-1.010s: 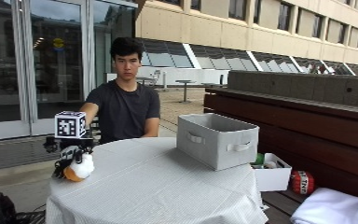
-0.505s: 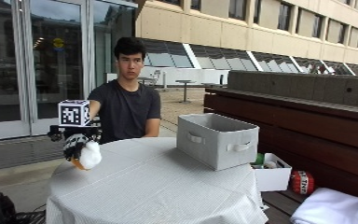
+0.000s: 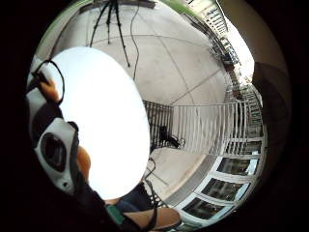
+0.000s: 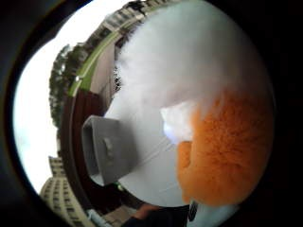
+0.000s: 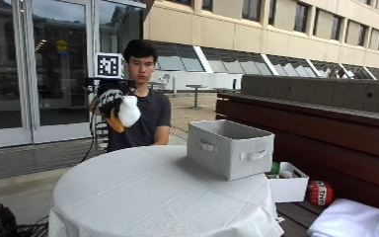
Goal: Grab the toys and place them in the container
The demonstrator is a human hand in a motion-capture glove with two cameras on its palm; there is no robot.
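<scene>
Plush toy (image 5: 126, 112) gripped in gloved right hand (image 5: 108, 100), high above table (image 5: 157, 192).

right hand (image 5: 110, 101): gloved, raised to about shoulder height in front of the person's chest, well above the table | fingers: curled round a white-and-orange plush toy (image 5: 126, 113) (orange end hangs lowest) | forearm: bent upward at the elbow | palm: faces the container side
</scene>
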